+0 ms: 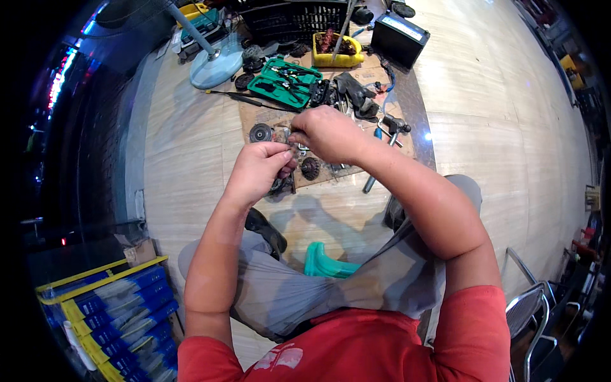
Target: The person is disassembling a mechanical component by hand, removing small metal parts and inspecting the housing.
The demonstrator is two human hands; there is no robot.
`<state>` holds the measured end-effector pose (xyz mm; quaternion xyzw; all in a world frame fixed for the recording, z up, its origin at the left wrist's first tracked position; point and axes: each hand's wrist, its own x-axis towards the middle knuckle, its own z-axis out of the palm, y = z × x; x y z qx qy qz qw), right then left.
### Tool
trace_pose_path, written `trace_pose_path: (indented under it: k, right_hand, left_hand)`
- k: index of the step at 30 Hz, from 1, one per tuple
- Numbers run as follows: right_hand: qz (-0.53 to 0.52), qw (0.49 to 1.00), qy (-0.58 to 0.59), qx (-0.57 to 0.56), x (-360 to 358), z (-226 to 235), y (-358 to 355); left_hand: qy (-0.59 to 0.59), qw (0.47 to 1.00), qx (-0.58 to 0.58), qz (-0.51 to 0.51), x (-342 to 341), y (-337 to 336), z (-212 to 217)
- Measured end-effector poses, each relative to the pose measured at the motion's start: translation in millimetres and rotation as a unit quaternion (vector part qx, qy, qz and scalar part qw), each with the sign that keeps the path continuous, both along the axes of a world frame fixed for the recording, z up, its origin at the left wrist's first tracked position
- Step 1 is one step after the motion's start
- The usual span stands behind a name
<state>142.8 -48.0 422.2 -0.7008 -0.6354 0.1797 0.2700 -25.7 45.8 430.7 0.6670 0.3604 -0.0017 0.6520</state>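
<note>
My left hand point(254, 170) and my right hand point(328, 132) meet over a brown cardboard sheet point(324, 177) on the floor. Both are closed, thumb against fingers, around something small and dark between the fingertips; fingers and blur hide what it is. A grey grooved disc like a pulley point(261, 132) lies just beyond my left hand. Beneath my right wrist sits a dark toothed rotor-like part point(310, 167). Small metal pieces lie under the fingers, partly covered. Right of my right hand rests a hammer point(389, 141).
A green tool case point(286, 83) lies open beyond my hands, with a screwdriver point(248, 98) beside it. Farther back stand a yellow container point(336, 52), a black battery point(400, 41), a black crate point(289, 22) and a round pale-blue stand base point(216, 67). A green stool point(324, 262) shows between my legs.
</note>
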Motion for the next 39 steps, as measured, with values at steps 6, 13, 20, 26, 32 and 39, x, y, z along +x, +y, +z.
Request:
trace_pose_path:
  k: [6,13,20,26,32,39]
  right_hand:
    - [-0.079,0.993,0.076,0.047,-27,0,-6]
    - [-0.091,0.985,0.125,0.074,-43,-6,-9]
    - [-0.020,0.984,0.174,0.035,-28,-25,-7]
    - [0.021,0.919,0.370,-0.133,-16,-27,-3]
    - [0.023,0.832,0.522,-0.186,-23,-16,-4]
    - [0.040,0.835,0.513,-0.193,-20,-23,-3]
  left_hand:
    - [-0.031,0.989,0.113,0.089,2,4,-22]
    - [-0.283,0.910,-0.205,0.224,7,4,-24]
    - [-0.306,0.895,-0.209,0.249,2,16,-21]
    - [-0.302,0.890,-0.203,0.274,0,21,-20]
    - [-0.330,0.887,-0.184,0.264,-16,53,-27]
    - [-0.316,0.877,-0.149,0.331,-16,65,-17]
